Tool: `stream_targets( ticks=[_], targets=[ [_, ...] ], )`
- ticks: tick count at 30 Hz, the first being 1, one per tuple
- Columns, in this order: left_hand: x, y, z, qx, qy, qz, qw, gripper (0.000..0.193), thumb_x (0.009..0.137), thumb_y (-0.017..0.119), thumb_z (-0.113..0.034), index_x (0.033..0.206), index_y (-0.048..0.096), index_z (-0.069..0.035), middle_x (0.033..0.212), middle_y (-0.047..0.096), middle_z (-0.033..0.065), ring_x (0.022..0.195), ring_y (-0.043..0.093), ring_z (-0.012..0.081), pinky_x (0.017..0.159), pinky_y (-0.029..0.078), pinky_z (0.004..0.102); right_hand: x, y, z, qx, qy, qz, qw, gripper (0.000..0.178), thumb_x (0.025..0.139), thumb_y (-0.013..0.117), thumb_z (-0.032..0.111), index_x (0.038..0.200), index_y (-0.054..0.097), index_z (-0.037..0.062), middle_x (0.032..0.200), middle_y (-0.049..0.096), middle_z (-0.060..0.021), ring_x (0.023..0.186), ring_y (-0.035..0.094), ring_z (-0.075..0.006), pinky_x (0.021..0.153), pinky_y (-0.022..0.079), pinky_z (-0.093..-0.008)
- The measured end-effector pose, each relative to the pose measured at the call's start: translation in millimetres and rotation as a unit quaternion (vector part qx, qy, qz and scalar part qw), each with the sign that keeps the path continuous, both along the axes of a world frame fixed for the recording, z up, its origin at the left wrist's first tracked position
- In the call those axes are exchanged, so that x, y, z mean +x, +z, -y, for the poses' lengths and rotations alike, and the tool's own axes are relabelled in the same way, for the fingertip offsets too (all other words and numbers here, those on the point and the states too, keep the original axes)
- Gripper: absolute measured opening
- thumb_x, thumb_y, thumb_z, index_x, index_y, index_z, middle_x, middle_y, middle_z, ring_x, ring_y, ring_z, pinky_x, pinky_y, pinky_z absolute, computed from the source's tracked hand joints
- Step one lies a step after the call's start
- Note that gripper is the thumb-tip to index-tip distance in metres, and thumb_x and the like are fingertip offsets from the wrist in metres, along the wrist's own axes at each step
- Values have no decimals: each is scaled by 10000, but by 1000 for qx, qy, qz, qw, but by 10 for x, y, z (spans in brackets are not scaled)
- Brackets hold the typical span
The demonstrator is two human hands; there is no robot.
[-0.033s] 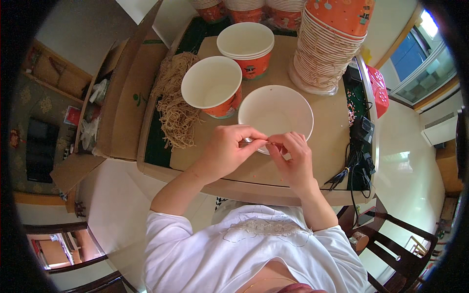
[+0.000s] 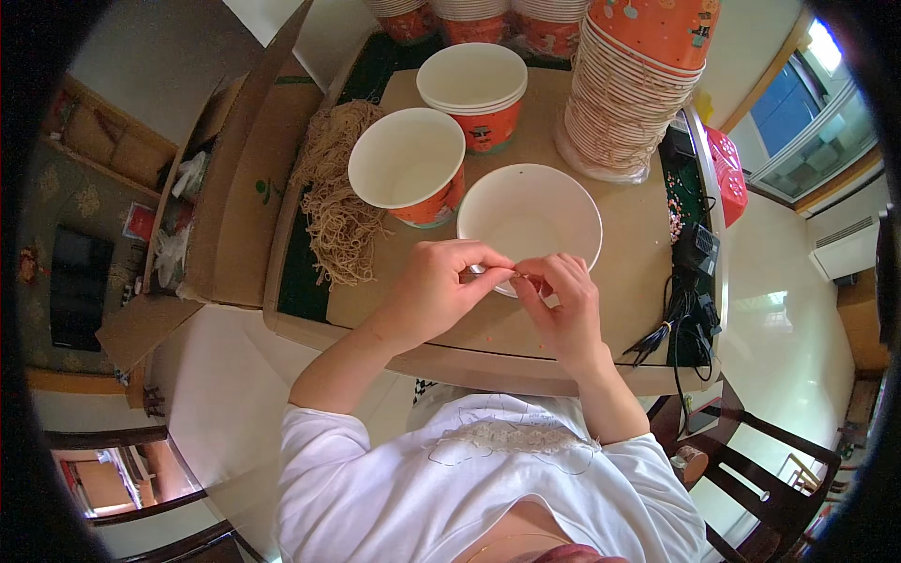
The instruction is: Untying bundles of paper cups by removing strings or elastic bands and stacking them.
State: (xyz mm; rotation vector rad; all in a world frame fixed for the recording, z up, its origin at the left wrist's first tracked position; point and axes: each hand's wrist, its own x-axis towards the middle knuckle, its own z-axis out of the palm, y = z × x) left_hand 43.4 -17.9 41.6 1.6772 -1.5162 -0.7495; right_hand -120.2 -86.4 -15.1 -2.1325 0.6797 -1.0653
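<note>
My left hand [image 2: 441, 289] pinches a small silvery metal piece [image 2: 473, 271] between thumb and forefinger; its kind is hidden by the fingers. My right hand [image 2: 566, 300] is closed in a pinch, its fingertips meeting those of the left. What lies in the right fingertips is too small to make out. Both hands are over the near rim of a paper bucket [image 2: 533, 211] with a white inside, which is tilted toward me. Beyond the left hand an orange paper bucket [image 2: 406, 164] stands upright, with another small stack of buckets [image 2: 472, 83] behind it.
A heap of beige cords [image 2: 338, 202] lies at the table's left. Tall nested buckets [image 2: 615, 103] lean at the back right, with cords hanging over them. Black cables and adapters [image 2: 690, 305] line the right edge. An open cardboard box [image 2: 239, 202] is at left, a dark chair [image 2: 779, 469] at lower right.
</note>
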Motion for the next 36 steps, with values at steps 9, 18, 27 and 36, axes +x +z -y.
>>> stream_targets(
  ticks=[9,18,27,36],
  targets=[
    [-28,-4,26,35,-10,7,999,133,825,679,-124,928,683,-40,825,689,88,616,636,143,571,499,275,11,-23,0,13,-3,4,1000,117,763,706,66,831,613,85,706,592,-10,649,552,-178,720,411,-324],
    [27,-47,14,5,-7,4,1000,105,813,664,-75,903,671,-22,817,690,74,612,640,117,552,496,258,-28,-45,14,-1,-5,2,1000,121,748,722,80,821,626,92,709,593,-12,661,556,-190,730,415,-341],
    [31,-142,31,-17,16,-67,997,140,845,667,-132,949,687,-40,782,697,60,563,572,69,537,460,235,6,35,15,-29,-9,21,999,116,743,708,14,797,614,55,677,583,-26,613,543,-169,692,407,-302],
    [23,-33,36,4,-13,-1,1000,132,884,624,-130,949,647,-17,761,667,72,579,564,104,541,444,287,-18,3,14,-6,-7,13,1000,95,761,696,51,812,621,79,724,605,-16,667,564,-192,738,407,-336]
  ],
)
